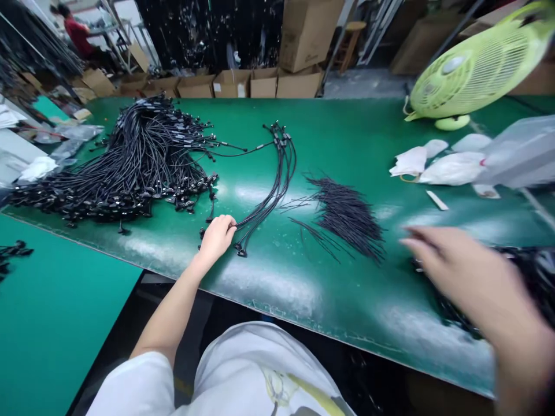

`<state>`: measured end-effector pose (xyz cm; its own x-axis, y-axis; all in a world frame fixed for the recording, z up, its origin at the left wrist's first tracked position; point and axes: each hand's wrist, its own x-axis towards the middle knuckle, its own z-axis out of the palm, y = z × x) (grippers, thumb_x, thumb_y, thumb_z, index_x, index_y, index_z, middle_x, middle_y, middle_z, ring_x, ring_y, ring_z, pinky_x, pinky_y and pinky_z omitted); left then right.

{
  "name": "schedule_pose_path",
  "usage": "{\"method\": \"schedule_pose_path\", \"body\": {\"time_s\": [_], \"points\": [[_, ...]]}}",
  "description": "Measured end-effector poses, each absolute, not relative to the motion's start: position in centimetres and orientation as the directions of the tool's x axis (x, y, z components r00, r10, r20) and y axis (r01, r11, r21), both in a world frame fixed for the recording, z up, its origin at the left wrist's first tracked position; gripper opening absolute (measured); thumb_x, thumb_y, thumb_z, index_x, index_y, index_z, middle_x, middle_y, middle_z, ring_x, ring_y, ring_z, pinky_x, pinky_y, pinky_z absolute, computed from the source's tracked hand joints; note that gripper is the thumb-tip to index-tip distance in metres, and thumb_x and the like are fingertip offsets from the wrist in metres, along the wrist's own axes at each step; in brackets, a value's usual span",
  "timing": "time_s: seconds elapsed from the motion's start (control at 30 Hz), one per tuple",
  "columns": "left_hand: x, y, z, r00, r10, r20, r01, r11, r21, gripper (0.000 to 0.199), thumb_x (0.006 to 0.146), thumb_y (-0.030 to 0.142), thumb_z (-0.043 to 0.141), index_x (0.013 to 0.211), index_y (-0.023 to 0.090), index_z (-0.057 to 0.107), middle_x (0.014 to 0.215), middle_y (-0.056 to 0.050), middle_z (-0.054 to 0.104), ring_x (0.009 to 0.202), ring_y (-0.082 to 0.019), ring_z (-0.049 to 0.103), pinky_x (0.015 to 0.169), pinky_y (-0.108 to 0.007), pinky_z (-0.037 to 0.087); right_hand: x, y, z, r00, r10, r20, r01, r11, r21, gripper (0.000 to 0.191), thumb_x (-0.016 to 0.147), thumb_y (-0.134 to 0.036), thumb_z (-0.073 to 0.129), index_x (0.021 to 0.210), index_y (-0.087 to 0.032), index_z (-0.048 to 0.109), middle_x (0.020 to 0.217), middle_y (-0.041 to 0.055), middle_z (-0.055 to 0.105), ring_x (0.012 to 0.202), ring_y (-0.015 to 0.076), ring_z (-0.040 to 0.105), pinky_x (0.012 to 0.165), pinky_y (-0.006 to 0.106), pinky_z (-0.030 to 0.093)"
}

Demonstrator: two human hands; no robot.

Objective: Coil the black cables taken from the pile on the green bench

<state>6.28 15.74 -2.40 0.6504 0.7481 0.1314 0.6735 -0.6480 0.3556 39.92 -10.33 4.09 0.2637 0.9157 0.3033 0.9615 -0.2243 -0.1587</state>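
My left hand point(218, 236) is closed round the near end of a small group of black cables point(277, 188), which curves away from me across the green table. Connectors stick out on both sides of that hand. My right hand point(451, 266), smeared by motion, is over the table at the right, beside a dark bundle point(459, 306); whether it holds anything is hidden by blur. Between my hands lies a loose pile of short thin black strips point(347, 216). A large heap of black cables with connectors point(143, 150) spreads over the table's left part.
A green fan point(472, 63) stands at the back right, above white wrappings point(451, 164) and a plastic bag point(524, 153). Cardboard boxes point(232, 84) line the table's far edge. A person in red point(78, 33) sits far off at the upper left.
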Motion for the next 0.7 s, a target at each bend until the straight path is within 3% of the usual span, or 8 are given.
{"method": "schedule_pose_path", "body": {"time_s": [0.13,0.2,0.27,0.3,0.4,0.5,0.6,0.7], "points": [[6.6,13.1,0.2,0.706,0.680,0.200,0.470,-0.660,0.586,0.019,0.095,0.025,0.042,0.105,0.021,0.058,0.095,-0.007,0.065,0.090,-0.022,0.061,0.082,-0.032,0.045,31.0,-0.2,3.4,0.043,0.959,0.279,0.966,0.031,-0.256,0.045,0.092,-0.034,0.050,0.135,-0.022,0.050,0.132,0.0160,0.055,0.118,0.0291,0.056,0.091,0.043,0.052],[6.0,11.8,1.8,0.736,0.642,0.216,0.377,-0.653,0.657,0.021,0.095,0.028,0.043,0.107,0.023,0.059,0.096,-0.006,0.067,0.087,-0.021,0.063,0.080,-0.030,0.045,28.7,5.5,3.4,-0.067,0.971,0.228,0.953,0.130,-0.275,0.038,0.091,-0.029,0.054,0.128,-0.022,0.056,0.128,0.0138,0.057,0.113,0.0253,0.058,0.087,0.036,0.051],[4.4,11.4,2.9,0.675,0.711,0.197,0.398,-0.575,0.715,0.021,0.093,0.031,0.046,0.108,0.025,0.061,0.095,-0.005,0.068,0.084,-0.020,0.064,0.077,-0.028,0.044,29.2,10.5,4.5,-0.002,0.979,0.202,0.952,0.064,-0.298,0.014,0.089,-0.019,0.053,0.096,-0.017,0.066,0.098,0.0107,0.065,0.088,0.0191,0.062,0.075,0.028,0.048],[3.3,11.5,3.2,0.622,0.764,0.171,0.431,-0.516,0.741,0.021,0.092,0.032,0.049,0.107,0.025,0.062,0.091,-0.004,0.068,0.081,-0.020,0.063,0.074,-0.028,0.044,30.5,12.5,5.6,0.037,0.972,0.230,0.955,0.034,-0.295,0.014,0.089,-0.015,0.051,0.084,-0.016,0.064,0.089,0.0105,0.064,0.084,0.0178,0.060,0.073,0.028,0.046],[-0.7,12.4,3.0,0.482,0.876,0.021,0.474,-0.281,0.835,0.019,0.088,0.037,0.056,0.096,0.022,0.064,0.068,0.001,0.059,0.061,-0.015,0.053,0.061,-0.025,0.038,36.4,15.8,10.0,0.148,0.914,0.378,0.951,-0.027,-0.308,0.020,0.093,-0.014,0.045,0.077,-0.017,0.057,0.089,0.0090,0.061,0.088,0.0159,0.053,0.080,0.029,0.041],[-4.1,12.9,2.0,0.437,0.890,-0.126,0.233,0.024,0.972,0.029,0.086,0.046,0.060,0.080,0.018,0.061,0.056,0.005,0.044,0.051,-0.010,0.040,0.053,-0.022,0.032,41.7,15.6,14.4,0.242,0.821,0.517,0.940,-0.068,-0.333,0.024,0.096,-0.026,0.043,0.074,-0.021,0.050,0.092,0.0074,0.058,0.097,0.0187,0.048,0.086,0.035,0.038],[-5.5,12.8,1.5,0.427,0.887,-0.174,-0.171,0.268,0.948,0.034,0.082,0.046,0.066,0.072,0.017,0.053,0.057,0.006,0.037,0.053,-0.007,0.040,0.051,-0.018,0.035,43.6,13.2,16.4,0.150,0.810,0.567,0.979,-0.042,-0.200,0.034,0.096,-0.040,0.042,0.066,-0.024,0.042,0.080,0.0068,0.055,0.105,0.0231,0.045,0.093,0.043,0.033],[-4.9,12.7,1.9,0.431,0.879,-0.205,-0.353,0.373,0.858,0.033,0.079,0.042,0.071,0.074,0.017,0.051,0.061,0.006,0.036,0.051,-0.005,0.038,0.041,-0.013,0.029,42.2,9.1,14.6,0.012,0.877,0.481,1.000,-0.018,0.008,0.040,0.097,-0.032,0.035,0.058,-0.024,0.030,0.061,0.0058,0.047,0.100,0.0236,0.048,0.094,0.048,0.031]]}}
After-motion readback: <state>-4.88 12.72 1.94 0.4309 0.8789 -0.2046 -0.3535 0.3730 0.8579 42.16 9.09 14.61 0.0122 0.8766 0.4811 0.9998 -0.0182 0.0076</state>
